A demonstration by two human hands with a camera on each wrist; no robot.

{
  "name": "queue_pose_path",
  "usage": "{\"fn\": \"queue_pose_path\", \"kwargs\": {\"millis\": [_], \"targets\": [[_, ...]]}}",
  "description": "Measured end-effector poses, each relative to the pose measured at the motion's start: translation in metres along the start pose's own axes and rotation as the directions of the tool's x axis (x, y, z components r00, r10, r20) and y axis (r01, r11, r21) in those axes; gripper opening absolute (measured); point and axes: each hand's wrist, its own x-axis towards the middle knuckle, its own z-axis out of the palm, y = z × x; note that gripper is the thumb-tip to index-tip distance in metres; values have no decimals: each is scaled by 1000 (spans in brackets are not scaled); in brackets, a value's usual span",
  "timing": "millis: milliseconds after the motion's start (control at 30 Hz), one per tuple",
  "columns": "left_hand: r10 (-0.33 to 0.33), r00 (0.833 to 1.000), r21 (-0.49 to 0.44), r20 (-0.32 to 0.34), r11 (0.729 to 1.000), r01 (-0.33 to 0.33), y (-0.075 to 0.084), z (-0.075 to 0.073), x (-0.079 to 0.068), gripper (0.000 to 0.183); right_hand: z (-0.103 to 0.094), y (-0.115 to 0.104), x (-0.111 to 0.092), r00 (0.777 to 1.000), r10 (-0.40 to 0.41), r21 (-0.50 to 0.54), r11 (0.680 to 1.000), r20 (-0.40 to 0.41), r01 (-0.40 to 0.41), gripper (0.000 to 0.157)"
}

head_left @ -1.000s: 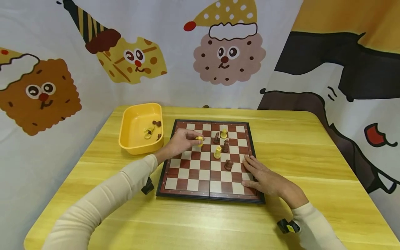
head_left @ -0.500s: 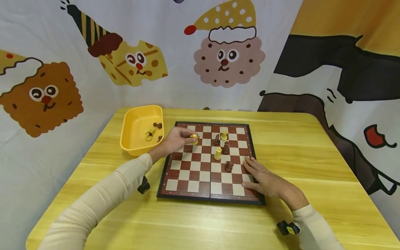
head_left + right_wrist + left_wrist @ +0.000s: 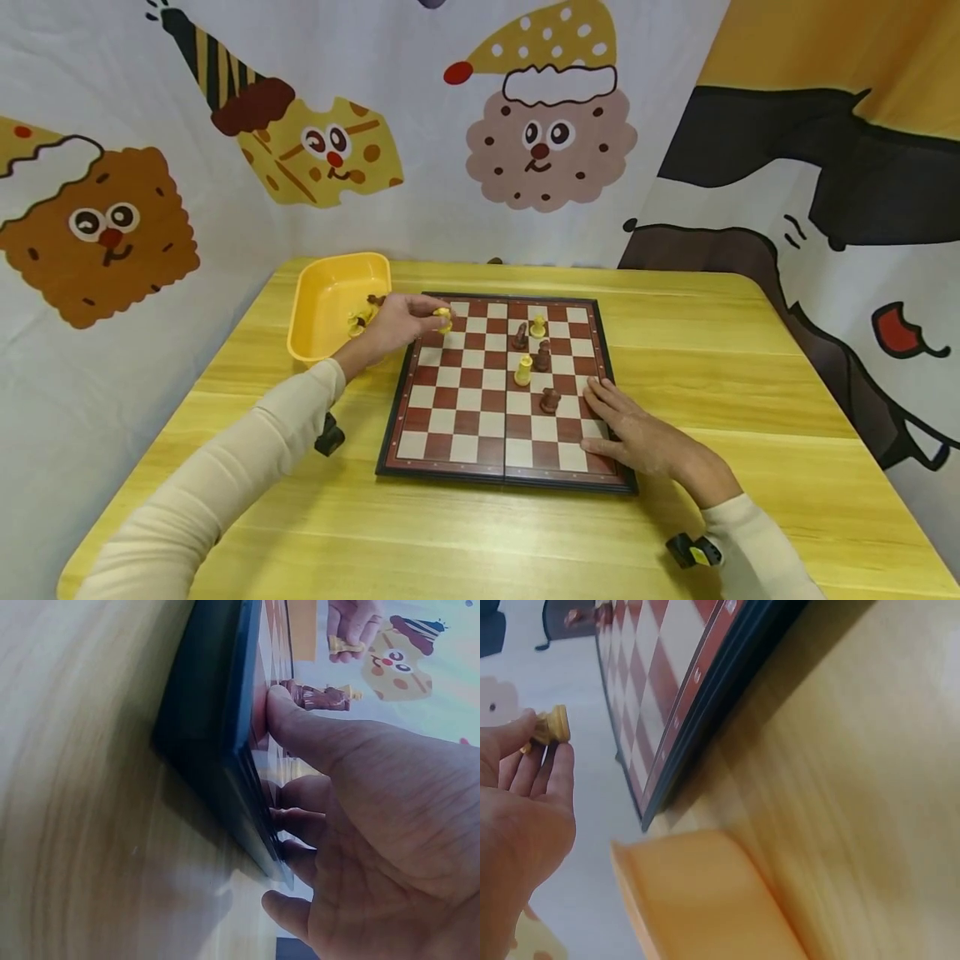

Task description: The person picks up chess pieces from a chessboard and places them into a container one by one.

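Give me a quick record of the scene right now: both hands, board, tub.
Left hand: pinches a yellow chess piece, clear of the board's surface
Right hand: rests at the right edge of the chessboard, fingers spread
Chessboard: open on the table; three brown pieces and two yellow pieces, all on its right half
Tub: left of the board; yellow and brown chessmen inside, partly hidden, count unclear

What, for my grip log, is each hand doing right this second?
Left hand: closed, pinching a yellow chess piece.
Right hand: open, holding nothing, resting on the chessboard at its right edge.
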Motion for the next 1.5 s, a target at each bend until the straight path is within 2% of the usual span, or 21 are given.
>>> {"fn": "queue_pose_path", "kwargs": {"millis": [200, 300, 600, 700, 933, 1133, 1267, 1400, 1500], "targets": [[-1, 997, 37, -72, 999, 4, 2, -21, 2, 28, 1, 0, 0, 1000, 5, 53, 999, 13, -5, 83], [-9, 995, 26, -96, 1000, 12, 2, -30, 1, 26, 1, 1, 0, 1000, 6, 52, 999, 13, -7, 83], [-18, 990, 32, -138, 999, 22, 0, -60, -5, 30, 1, 1, 1, 1000, 3, 35, 999, 15, -3, 84], [-30, 983, 52, -179, 998, 40, -3, -72, -7, 30, 0, 2, 1, 1000, 0, 32, 999, 17, -1, 85], [-75, 956, 84, -285, 991, 103, -13, -94, -13, 34, 0, 1, 1, 1000, -2, 1, 1000, 25, 2, 85], [-89, 947, 92, -310, 988, 123, -17, -98, -16, 37, 0, 2, 0, 1000, -8, -10, 1000, 22, 8, 84], [-79, 933, 67, -352, 992, 110, -17, -96, -17, 43, 0, 3, 0, 1000, -11, -6, 1000, 23, 11, 84], [-44, 926, 50, -375, 996, 68, -14, -93, -18, 43, 0, 3, 0, 1000, -10, -1, 1000, 24, 11, 84], [-11, 930, 40, -368, 999, 28, -11, -90, -18, 42, 0, 3, 0, 1000, -6, 2, 1000, 19, 6, 84]]}}
